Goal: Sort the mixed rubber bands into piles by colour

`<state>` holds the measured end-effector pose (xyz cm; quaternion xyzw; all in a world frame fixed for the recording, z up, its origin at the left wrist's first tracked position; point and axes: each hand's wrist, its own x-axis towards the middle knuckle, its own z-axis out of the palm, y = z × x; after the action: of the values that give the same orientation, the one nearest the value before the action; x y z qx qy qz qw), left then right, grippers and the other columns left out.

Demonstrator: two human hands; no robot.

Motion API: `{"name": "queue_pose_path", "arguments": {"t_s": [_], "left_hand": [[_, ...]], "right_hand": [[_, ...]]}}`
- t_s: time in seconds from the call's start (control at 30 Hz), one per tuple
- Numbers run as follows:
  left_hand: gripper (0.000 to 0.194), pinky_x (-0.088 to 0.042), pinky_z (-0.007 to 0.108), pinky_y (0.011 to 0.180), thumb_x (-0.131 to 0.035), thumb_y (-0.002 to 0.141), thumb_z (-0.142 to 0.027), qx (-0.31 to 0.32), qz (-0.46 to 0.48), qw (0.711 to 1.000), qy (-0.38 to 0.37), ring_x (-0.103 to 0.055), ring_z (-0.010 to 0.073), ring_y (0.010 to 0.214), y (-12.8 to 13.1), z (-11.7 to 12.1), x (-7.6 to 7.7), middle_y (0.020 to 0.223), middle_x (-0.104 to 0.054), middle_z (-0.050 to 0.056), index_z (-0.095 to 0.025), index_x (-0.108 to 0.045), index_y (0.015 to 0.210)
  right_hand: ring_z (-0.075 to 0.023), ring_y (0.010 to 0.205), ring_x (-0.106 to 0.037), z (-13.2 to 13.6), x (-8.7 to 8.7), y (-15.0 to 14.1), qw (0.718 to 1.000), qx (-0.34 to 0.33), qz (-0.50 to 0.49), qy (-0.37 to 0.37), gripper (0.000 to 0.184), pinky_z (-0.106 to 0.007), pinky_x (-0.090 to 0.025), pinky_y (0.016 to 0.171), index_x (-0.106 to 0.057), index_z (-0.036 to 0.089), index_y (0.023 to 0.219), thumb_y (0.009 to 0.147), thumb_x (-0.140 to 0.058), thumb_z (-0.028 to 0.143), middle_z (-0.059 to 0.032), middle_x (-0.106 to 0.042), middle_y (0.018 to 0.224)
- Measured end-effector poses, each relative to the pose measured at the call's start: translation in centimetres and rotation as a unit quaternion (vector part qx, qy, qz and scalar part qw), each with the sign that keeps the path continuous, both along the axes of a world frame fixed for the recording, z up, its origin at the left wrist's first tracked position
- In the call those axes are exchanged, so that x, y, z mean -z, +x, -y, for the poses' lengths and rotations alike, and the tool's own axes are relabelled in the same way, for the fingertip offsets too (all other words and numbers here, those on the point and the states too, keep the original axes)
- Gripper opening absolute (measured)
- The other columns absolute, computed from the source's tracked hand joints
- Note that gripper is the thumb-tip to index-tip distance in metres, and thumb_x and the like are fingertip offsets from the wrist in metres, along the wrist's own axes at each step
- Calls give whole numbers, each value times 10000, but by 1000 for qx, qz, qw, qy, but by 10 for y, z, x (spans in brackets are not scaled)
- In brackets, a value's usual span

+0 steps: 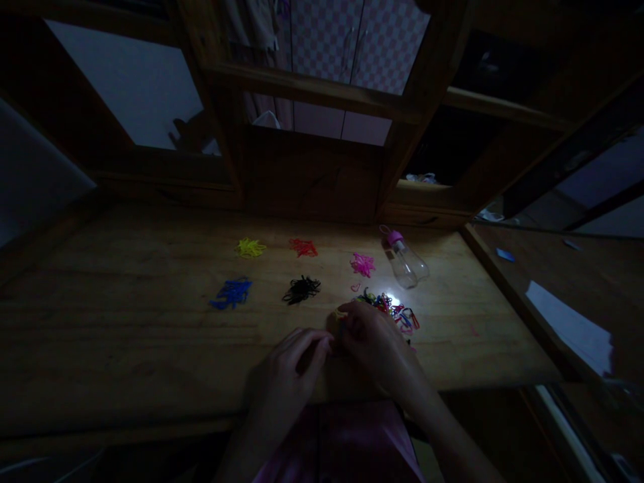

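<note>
My right hand (369,335) is closed at the near left side of a mixed heap of coloured rubber bands (385,305), partly covering it. A yellowish band (339,314) shows by its index fingertip; whether the fingers grip it I cannot tell. Just left of it, my left hand (296,362) is pinched, thumb against index finger, over the wooden desk; anything between the tips is too small to make out. Single-colour piles lie beyond: blue bands (232,293), black bands (302,289), yellow bands (250,247), red bands (303,247) and pink bands (363,264).
A clear bottle with a pink cap (406,261) lies behind the mixed heap. One loose pink band (355,287) rests near the pink pile. Wooden shelving (312,174) rises along the desk's back. White paper (571,329) sits on the surface to the right. The light is dim.
</note>
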<state>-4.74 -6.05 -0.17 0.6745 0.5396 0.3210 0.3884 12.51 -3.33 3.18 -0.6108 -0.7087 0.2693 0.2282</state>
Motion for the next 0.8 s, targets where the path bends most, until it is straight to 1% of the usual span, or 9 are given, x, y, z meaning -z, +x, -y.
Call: {"name": "queue_pose_path", "arguments": {"t_s": [0.13,0.2,0.27,0.37,0.43,0.53,0.6,0.7,0.8], "left_hand": [[167,-474,247,826,-480,970,-303,0,7,1000,0,-659,154,935,1,-1,1,966,-698,-21,-264,-638,934],[168,-473,244,825,-480,971,-304,-2,7,1000,-3,-659,151,929,1,-1,1,956,-698,-25,-264,-636,921],[171,-474,243,822,-477,972,-304,-3,6,1000,-7,-660,150,922,1,0,1,951,-697,-26,-262,-634,917],[164,-477,246,816,-479,970,-302,-4,6,1000,-7,-661,156,917,0,0,1,957,-699,-19,-259,-634,937],[165,-479,250,814,-481,968,-301,-1,6,1000,-5,-661,161,914,0,-1,0,949,-701,-14,-255,-636,936],[179,-483,252,804,-477,968,-305,-2,3,1000,-3,-662,165,903,0,-1,0,935,-704,-11,-252,-640,916],[178,-486,252,797,-477,967,-305,-7,-1,1000,1,-663,166,903,0,-1,1,947,-705,-9,-254,-643,926],[181,-489,253,806,-475,966,-300,-7,0,1000,12,-662,165,913,1,-1,1,963,-706,-6,-252,-646,933],[188,-494,255,824,-472,966,-306,-8,-3,1000,16,-662,166,940,1,-1,3,990,-708,-4,-251,-649,938]], "right_hand": [[-151,755,-602,2,-8,7,1000,-9,-4,5,212,-259,-424,660,-708,202,921,808,-592,66,-30,-658,877],[-158,761,-605,3,-11,12,1000,-5,-16,4,225,-271,-439,669,-717,195,910,788,-599,49,-36,-656,878],[-162,768,-613,4,-15,18,999,-2,-44,1,240,-281,-459,684,-719,189,911,774,-595,37,-41,-658,886],[-162,764,-626,6,-21,26,994,10,-110,-20,208,-281,-485,681,-719,190,903,779,-602,71,-37,-660,862],[-162,770,-638,5,-25,29,983,20,-174,-47,159,-276,-501,684,-714,187,893,789,-616,116,-36,-670,850],[-149,782,-658,5,-28,33,957,31,-274,-94,112,-259,-519,703,-702,182,883,787,-648,160,-33,-690,853],[-132,762,-661,6,-29,36,940,40,-320,-113,110,-234,-521,683,-692,184,877,771,-675,163,-19,-693,834],[-105,696,-652,7,-30,41,925,45,-352,-132,98,-201,-515,633,-677,187,858,765,-700,168,3,-688,780],[-103,686,-658,2,-36,43,927,28,-347,-142,79,-207,-523,641,-673,180,855,783,-702,188,-4,-695,776]]}}
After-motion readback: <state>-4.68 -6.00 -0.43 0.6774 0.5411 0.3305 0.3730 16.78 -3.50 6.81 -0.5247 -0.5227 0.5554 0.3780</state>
